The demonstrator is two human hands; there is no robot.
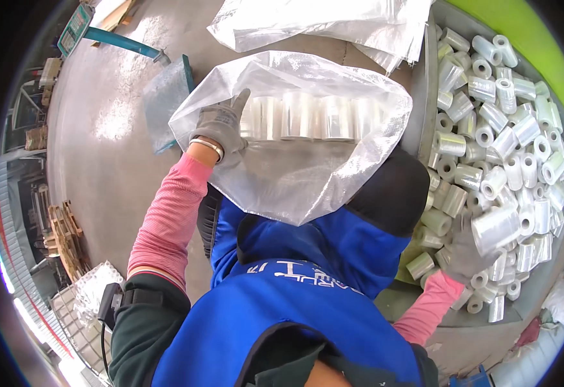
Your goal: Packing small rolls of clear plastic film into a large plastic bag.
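Observation:
A large clear plastic bag (282, 193) lies with its mouth wide open in front of my knees. Inside it, several rolls of clear film (298, 117) stand side by side in a row. My left hand (220, 126), in a grey glove, is at the bag's left rim beside the end of that row, its fingers stretched out. To the right, my gloved right hand (467, 255) grips a roll of clear plastic film (496, 230) above a heap of similar rolls (488, 138). Part of the right hand's fingers is hidden by the roll.
The heap fills a big grey bin (427, 122) on my right, with a green panel (533, 39) behind it. More flat plastic bags (324, 22) lie ahead. A platform scale (169, 106) with a blue post stands at the left, and wooden pallets (69, 235) lie farther left.

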